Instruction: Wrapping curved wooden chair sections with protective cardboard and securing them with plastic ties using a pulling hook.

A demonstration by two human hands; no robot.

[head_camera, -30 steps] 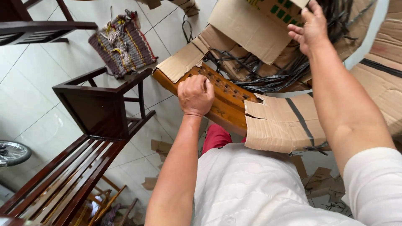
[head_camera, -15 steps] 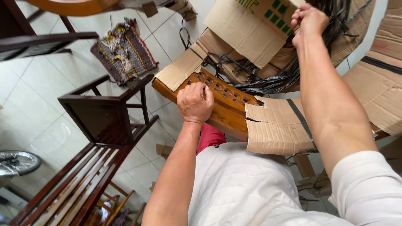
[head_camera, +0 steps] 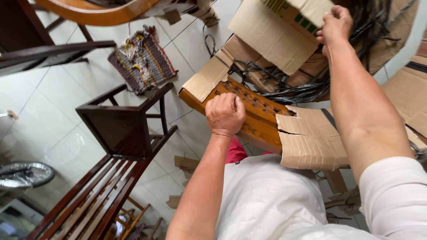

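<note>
Tiled floor (head_camera: 66,89), dark bench (head_camera: 111,146). Carved panel (head_camera: 258,115), long axis running left-right, is being pinned by left hand (head_camera: 225,114), fist closed; cardboard flap (head_camera: 284,26) beyond is being gripped by right hand (head_camera: 336,24).

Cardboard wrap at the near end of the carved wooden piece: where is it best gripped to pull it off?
Probably the torn edge of the cardboard wrap, coming from the left hand side: there the flap already stands split and loose from the carved wooden piece, while black strapping binds it further right.
</note>
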